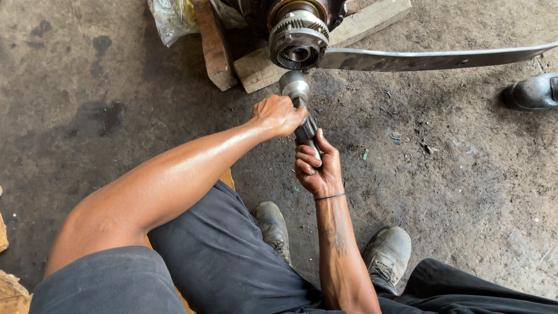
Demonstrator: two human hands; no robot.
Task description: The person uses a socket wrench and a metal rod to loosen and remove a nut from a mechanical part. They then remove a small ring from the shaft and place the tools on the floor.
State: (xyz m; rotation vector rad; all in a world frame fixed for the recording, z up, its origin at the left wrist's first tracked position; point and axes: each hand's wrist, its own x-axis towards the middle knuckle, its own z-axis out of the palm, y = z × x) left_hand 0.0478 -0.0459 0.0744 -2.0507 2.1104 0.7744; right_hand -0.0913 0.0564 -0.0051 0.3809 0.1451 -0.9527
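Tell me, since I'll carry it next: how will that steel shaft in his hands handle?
The shaft looks like solid metal, so probably heavy for its size and fully stiff. The left hand and right hand both grip it, hinting at weight. Its round, shiny body may be slippery and would likely roll on the floor.

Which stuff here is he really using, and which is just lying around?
In use:
- metal shaft, gripped by left hand and right hand
- geared hub that the shaft points at
- wooden blocks under the hub

Lying about:
- plastic bag
- long flat metal bar
- another person's shoe
- scraps on the floor
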